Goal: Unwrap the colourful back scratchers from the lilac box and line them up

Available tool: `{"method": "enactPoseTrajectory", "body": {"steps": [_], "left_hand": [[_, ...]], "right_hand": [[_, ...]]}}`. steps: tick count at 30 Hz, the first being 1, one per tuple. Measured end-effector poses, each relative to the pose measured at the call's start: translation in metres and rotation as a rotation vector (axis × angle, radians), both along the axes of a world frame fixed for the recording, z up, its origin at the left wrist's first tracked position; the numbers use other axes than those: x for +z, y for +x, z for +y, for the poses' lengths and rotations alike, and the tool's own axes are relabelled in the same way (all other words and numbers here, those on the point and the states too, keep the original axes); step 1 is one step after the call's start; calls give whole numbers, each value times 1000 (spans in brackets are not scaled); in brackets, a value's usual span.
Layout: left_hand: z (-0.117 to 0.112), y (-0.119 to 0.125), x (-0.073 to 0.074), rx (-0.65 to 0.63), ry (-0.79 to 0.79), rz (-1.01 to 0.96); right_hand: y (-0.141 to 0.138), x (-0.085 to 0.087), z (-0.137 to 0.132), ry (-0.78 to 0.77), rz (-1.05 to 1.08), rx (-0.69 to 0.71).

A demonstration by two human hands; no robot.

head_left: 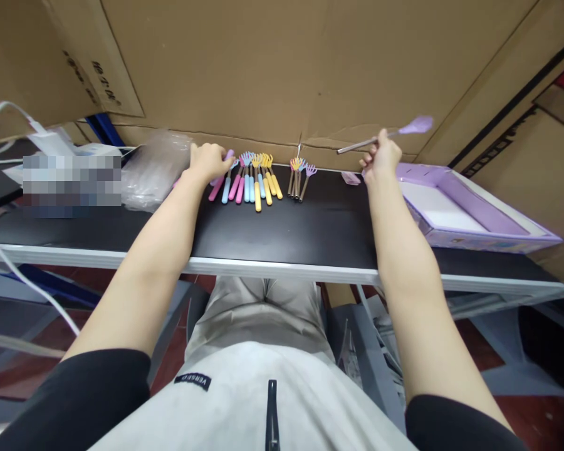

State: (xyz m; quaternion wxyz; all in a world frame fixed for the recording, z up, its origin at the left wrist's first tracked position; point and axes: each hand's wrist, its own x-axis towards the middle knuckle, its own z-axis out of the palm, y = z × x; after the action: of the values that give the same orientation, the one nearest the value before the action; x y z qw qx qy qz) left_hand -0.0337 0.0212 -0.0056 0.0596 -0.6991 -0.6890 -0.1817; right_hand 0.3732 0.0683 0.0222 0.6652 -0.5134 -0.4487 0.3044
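My right hand (pixel 381 158) is raised over the right part of the table, its fingers closed round the metal rod of a back scratcher (pixel 416 125). Its purple end points right and looks smeared. At the left, my left hand (pixel 210 160) is closed on a purple handle (pixel 229 155), only partly visible. Beside that hand lies a row of back scratchers (pixel 257 181) with pink, blue and yellow handles and small claw heads. Farther right is a small group of metal-rod claw pieces (pixel 297 180) with no coloured handles showing.
Clear plastic bags (pixel 157 169) lie left of my left hand. A purple open box (pixel 484 233) stands at the right, with a small pink packet (pixel 351 178) near it. Cardboard (pixel 263 69) walls the back of the black table (pixel 282 235). A white cable (pixel 9 244) hangs at the left.
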Motion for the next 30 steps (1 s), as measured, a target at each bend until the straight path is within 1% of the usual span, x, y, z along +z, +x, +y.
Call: {"method": "enactPoseTrajectory", "body": {"steps": [2, 4, 6, 10, 13, 15, 16, 18, 21, 23, 26, 28, 30], "left_hand": [[3, -10, -6, 79, -61, 27], [3, -15, -11, 118, -101, 24], [4, -17, -14, 143, -125, 17], [10, -19, -20, 185, -165, 49], [14, -25, -26, 210, -151, 43], [14, -29, -29, 198, -128, 6], [13, -29, -30, 191, -119, -13], [10, -28, -30, 191, -106, -32], [3, -20, -24, 211, -102, -23], [-1, -12, -19, 193, -106, -3], [-3, -4, -14, 155, -101, 45], [-3, 0, -13, 135, -91, 70], [-2, 3, -13, 114, -86, 82]], "right_hand": [[-20, -4, -1, 19, -31, 33], [-39, -8, -3, 18, -62, 26], [-48, -13, -5, 25, -123, 48], [-42, -30, 1, 94, -249, 140], [-38, -40, 6, 101, -274, 127], [-40, -41, 3, 78, -293, 126], [-43, -39, -1, 46, -309, 131], [-50, -32, -11, -70, -347, 132], [-63, -18, -27, -318, -403, 139], [-72, -11, -32, -482, -439, 202], [-86, -3, -29, -688, -510, 350], [-95, -1, -23, -768, -577, 417], [-104, -2, -15, -816, -651, 445]]}}
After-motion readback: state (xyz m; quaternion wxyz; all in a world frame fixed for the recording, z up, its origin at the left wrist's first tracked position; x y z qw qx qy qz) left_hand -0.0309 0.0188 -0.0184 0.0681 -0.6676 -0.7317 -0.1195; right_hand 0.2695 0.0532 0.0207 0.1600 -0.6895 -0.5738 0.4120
